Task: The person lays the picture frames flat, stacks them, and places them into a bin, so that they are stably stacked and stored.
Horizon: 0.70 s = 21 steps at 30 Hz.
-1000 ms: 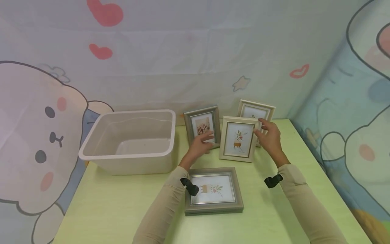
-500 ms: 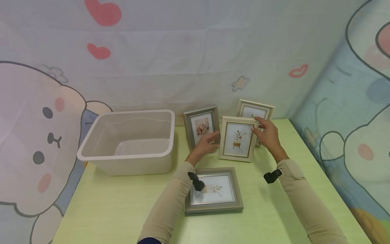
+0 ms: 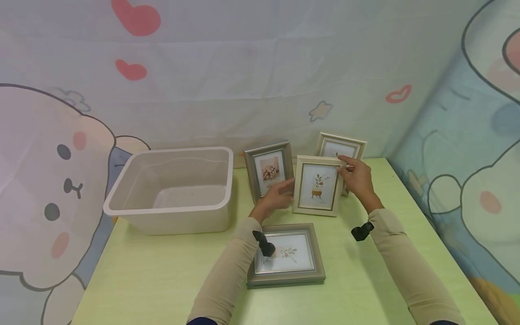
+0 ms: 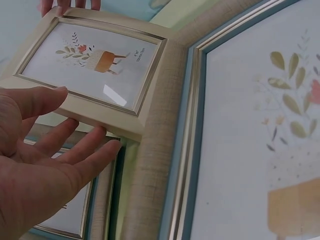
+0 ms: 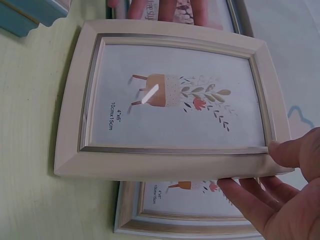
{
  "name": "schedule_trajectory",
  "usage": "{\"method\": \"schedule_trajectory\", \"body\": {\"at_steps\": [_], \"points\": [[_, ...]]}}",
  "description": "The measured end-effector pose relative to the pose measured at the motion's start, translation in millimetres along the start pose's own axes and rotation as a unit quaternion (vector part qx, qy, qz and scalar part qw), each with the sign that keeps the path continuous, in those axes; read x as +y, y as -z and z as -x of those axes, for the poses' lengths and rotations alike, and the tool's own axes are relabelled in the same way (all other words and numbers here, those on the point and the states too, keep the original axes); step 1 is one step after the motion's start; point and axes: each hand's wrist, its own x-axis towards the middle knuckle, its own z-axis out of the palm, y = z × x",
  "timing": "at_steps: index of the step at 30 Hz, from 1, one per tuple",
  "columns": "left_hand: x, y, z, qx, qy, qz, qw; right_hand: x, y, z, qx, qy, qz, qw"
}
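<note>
A cream picture frame [image 3: 318,186] with a potted-plant print stands upright on the table. My right hand [image 3: 358,178] pinches its upper right corner, thumb on the front and fingers behind, as the right wrist view shows [image 5: 290,185]. At its left edge is my left hand [image 3: 276,198], fingers extended and thumb apart. In the left wrist view the left fingertips [image 4: 100,132] lie right along the frame's side. Behind the left hand stands a grey picture frame [image 3: 253,174] with a flower print. Another cream picture frame [image 3: 360,149] stands behind, partly hidden.
Grey-brown picture frames [image 3: 318,253] lie stacked flat in front, under the left wrist's camera. A beige plastic tub [image 3: 187,221] stands on the left of the pale green table [image 3: 162,280]. A cartoon-printed cloth wall [image 3: 243,90] rises behind.
My left hand has moved right, from in front of the grey standing frame to the left edge of the front cream frame. The right hand keeps its hold on the corner.
</note>
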Motion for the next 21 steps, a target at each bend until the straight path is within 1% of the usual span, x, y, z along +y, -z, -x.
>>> {"method": "schedule_trajectory", "body": {"at_steps": [7, 10, 14, 21], "points": [[0.3, -2.3, -1.3, -0.003, 0.005, 0.005, 1.0000, 3, -1, -2, 0.035, 0.014, 0.012, 0.999], [-0.3, -3.0, -0.6, -0.004, 0.000, 0.007, 1.0000, 6, -1, -2, 0.039, 0.023, 0.011, 0.999], [-3.2, -3.5, 0.0, 0.004, -0.011, 0.000, 0.9999, 10, 1, 1, 0.021, 0.027, 0.001, 0.999], [-6.7, -4.4, -4.7, 0.026, -0.001, 0.006, 0.9997, 9, 7, 5, -0.011, 0.032, -0.022, 0.999]]}}
